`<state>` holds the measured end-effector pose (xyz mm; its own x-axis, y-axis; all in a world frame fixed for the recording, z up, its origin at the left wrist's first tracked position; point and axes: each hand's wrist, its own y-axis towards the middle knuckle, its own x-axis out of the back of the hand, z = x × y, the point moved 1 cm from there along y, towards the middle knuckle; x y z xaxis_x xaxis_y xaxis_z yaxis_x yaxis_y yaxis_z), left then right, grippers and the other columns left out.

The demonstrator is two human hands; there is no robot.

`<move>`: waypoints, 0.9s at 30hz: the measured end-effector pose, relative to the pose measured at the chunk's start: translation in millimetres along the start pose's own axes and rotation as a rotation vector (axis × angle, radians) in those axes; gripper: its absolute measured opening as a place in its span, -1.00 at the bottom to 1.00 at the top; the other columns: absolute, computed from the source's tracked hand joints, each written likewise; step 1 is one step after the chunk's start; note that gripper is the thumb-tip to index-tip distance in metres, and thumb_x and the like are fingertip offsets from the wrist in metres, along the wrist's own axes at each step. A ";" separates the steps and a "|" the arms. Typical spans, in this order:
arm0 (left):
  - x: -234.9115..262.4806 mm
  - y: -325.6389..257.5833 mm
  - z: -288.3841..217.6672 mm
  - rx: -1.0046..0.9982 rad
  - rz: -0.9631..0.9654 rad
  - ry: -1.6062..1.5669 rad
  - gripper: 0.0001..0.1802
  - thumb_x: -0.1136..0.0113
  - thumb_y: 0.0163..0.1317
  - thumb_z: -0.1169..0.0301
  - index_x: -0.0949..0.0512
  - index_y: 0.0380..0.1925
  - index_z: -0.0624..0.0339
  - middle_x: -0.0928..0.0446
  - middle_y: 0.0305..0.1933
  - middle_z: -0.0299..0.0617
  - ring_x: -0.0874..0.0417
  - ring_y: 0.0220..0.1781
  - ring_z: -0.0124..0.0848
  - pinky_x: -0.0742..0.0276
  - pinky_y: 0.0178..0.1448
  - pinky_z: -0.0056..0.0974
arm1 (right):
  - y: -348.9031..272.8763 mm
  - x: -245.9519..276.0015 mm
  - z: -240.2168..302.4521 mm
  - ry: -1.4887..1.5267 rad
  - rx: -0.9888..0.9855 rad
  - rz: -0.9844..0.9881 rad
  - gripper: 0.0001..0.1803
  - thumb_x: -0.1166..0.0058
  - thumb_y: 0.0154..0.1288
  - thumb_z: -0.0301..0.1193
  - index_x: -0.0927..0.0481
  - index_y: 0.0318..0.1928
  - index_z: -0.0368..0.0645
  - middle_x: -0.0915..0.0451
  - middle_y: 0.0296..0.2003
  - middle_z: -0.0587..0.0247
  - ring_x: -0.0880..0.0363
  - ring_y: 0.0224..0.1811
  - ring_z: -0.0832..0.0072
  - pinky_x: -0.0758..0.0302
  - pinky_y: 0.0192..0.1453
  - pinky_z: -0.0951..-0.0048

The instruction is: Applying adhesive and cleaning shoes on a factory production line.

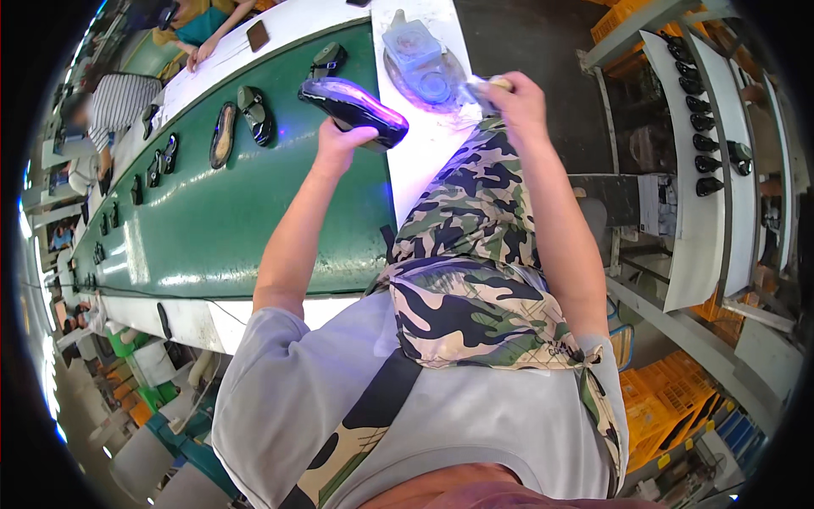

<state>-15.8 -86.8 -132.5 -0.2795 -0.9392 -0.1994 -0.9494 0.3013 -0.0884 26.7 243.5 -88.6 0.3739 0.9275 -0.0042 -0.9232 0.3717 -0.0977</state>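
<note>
My left hand (341, 140) is closed round a glossy black shoe (373, 119), raised over the right edge of the green belt (297, 220). A purple-pink glow lies along the shoe's upper side. Opposite it, my right hand (521, 106) grips a brush (485, 88) with a pale end; motion blurs its tip. Between the two hands, a cloudy translucent container (411, 44) stands on a stained, rounded tray (458, 75) on the white tabletop (415, 174). More shoes lie on the belt, the nearest a dark shoe (329, 61) just beyond the held one.
A tan-lined shoe (223, 136) and a dark shoe (256, 114) rest on the belt, with several others farther left. Across it are a phone (258, 36) and co-workers, one in a striped shirt (127, 102). At right, a rack (691, 246) bears black shoes above orange crates (666, 399).
</note>
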 end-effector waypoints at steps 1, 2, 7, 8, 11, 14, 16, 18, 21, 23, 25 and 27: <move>-7.3 1.0 -2.7 -0.131 -0.012 0.202 -0.32 -0.61 -0.18 0.47 -0.54 0.03 0.31 -0.66 -0.04 -0.18 -0.67 0.03 -0.31 -0.57 0.20 -0.20 | -5.0 -11.2 9.5 0.035 0.043 0.052 -0.78 -0.43 0.09 -0.50 -0.61 -0.31 -0.25 -0.59 -0.40 0.38 -0.51 -0.38 0.64 -0.46 -0.28 0.56; -20.9 0.9 -10.4 -0.290 0.027 0.312 -0.31 -0.62 -0.16 0.44 -0.54 0.04 0.32 -0.66 -0.03 -0.18 -0.68 0.02 -0.32 -0.58 0.20 -0.21 | -9.5 -20.6 15.0 0.064 0.022 0.084 -0.78 -0.43 0.09 -0.52 -0.61 -0.31 -0.25 -0.58 -0.40 0.38 -0.50 -0.38 0.64 -0.46 -0.28 0.57; -64.3 -6.5 -57.9 -0.898 0.204 0.688 -0.31 -0.57 -0.06 0.47 -0.48 0.11 0.28 -0.59 0.12 0.09 -0.68 0.13 -0.13 -0.62 0.22 -0.18 | -21.3 -27.2 31.9 0.023 0.011 0.073 -0.79 -0.41 0.10 -0.53 -0.59 -0.33 -0.24 -0.59 -0.41 0.38 -0.50 -0.39 0.66 -0.46 -0.29 0.58; -66.6 -6.3 -61.3 -0.899 0.208 0.686 -0.31 -0.57 -0.06 0.47 -0.48 0.11 0.28 -0.59 0.12 0.09 -0.68 0.13 -0.13 -0.62 0.22 -0.18 | -22.7 -27.3 33.8 0.016 -0.005 0.061 -0.79 -0.41 0.10 -0.53 -0.58 -0.33 -0.24 -0.59 -0.41 0.38 -0.51 -0.40 0.66 -0.46 -0.29 0.57; -78.3 -7.3 -76.1 -1.001 0.253 0.790 -0.35 -0.57 -0.07 0.47 -0.49 0.07 0.30 -0.61 0.08 0.14 -0.70 0.10 -0.08 -0.64 0.18 -0.18 | -24.3 -28.1 37.9 0.180 -0.014 0.075 -0.79 -0.39 0.12 -0.54 -0.58 -0.32 -0.25 -0.59 -0.41 0.36 -0.52 -0.40 0.64 -0.47 -0.29 0.57; -88.8 -11.3 -84.1 -1.019 0.224 0.769 -0.52 -0.48 -0.02 0.52 -0.53 -0.07 0.34 -0.65 0.03 0.15 -0.73 0.03 -0.02 -0.64 0.12 -0.14 | -25.9 -28.1 40.8 0.189 -0.024 0.074 -0.80 -0.38 0.13 -0.55 -0.58 -0.31 -0.25 -0.60 -0.41 0.35 -0.53 -0.40 0.63 -0.48 -0.29 0.56; -90.5 -10.7 -85.6 -1.025 0.227 0.752 -0.52 -0.47 -0.03 0.52 -0.53 -0.07 0.34 -0.64 0.03 0.15 -0.72 0.03 -0.02 -0.65 0.10 -0.14 | -27.1 -28.7 42.4 0.190 -0.011 0.069 -0.81 -0.37 0.13 -0.55 -0.57 -0.31 -0.25 -0.59 -0.41 0.34 -0.53 -0.40 0.63 -0.49 -0.29 0.56; -91.0 -7.9 -86.8 -1.045 0.233 0.791 -0.51 -0.47 -0.04 0.52 -0.53 -0.05 0.34 -0.64 0.03 0.15 -0.72 0.03 -0.01 -0.65 0.10 -0.13 | -29.4 -28.6 45.2 0.194 0.004 0.064 -0.81 -0.37 0.14 -0.56 -0.57 -0.31 -0.25 -0.59 -0.41 0.34 -0.53 -0.40 0.63 -0.49 -0.29 0.56; -89.5 -3.4 -81.8 -1.053 0.231 0.845 -0.49 -0.45 -0.04 0.52 -0.53 -0.03 0.33 -0.64 0.05 0.15 -0.72 0.04 0.00 -0.64 0.12 -0.13 | -37.7 -31.7 56.1 0.215 -0.019 0.119 -0.82 -0.36 0.14 -0.57 -0.57 -0.32 -0.24 -0.59 -0.43 0.34 -0.53 -0.41 0.62 -0.50 -0.29 0.55; -91.6 -2.2 -80.0 -1.048 0.229 0.862 -0.48 -0.44 -0.04 0.51 -0.53 -0.01 0.33 -0.63 0.06 0.14 -0.71 0.05 0.00 -0.64 0.13 -0.12 | -42.0 -32.5 60.9 0.299 -0.074 0.179 -0.82 -0.36 0.13 -0.58 -0.56 -0.33 -0.24 -0.58 -0.43 0.35 -0.54 -0.42 0.61 -0.50 -0.29 0.54; -93.9 -1.6 -78.7 -0.994 0.225 0.860 -0.47 -0.42 -0.03 0.52 -0.53 0.01 0.33 -0.62 0.08 0.13 -0.70 0.07 -0.01 -0.62 0.16 -0.12 | -42.9 -30.9 63.0 0.326 -0.075 0.188 -0.80 -0.38 0.09 -0.57 -0.58 -0.32 -0.25 -0.58 -0.43 0.35 -0.54 -0.43 0.61 -0.51 -0.33 0.54; -96.3 -0.9 -77.6 -0.972 0.221 0.875 -0.46 -0.43 -0.05 0.52 -0.53 0.02 0.32 -0.62 0.08 0.12 -0.70 0.07 -0.01 -0.61 0.16 -0.12 | -44.1 -28.7 66.7 0.352 -0.076 0.198 -0.78 -0.40 0.05 -0.56 -0.59 -0.32 -0.27 -0.59 -0.43 0.35 -0.54 -0.44 0.60 -0.51 -0.36 0.53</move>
<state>0.9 -9.5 -37.5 -0.0920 -0.7920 0.6035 -0.4852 0.5649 0.6674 50.7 203.2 -17.8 0.2092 0.9053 -0.3697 -0.9761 0.1709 -0.1340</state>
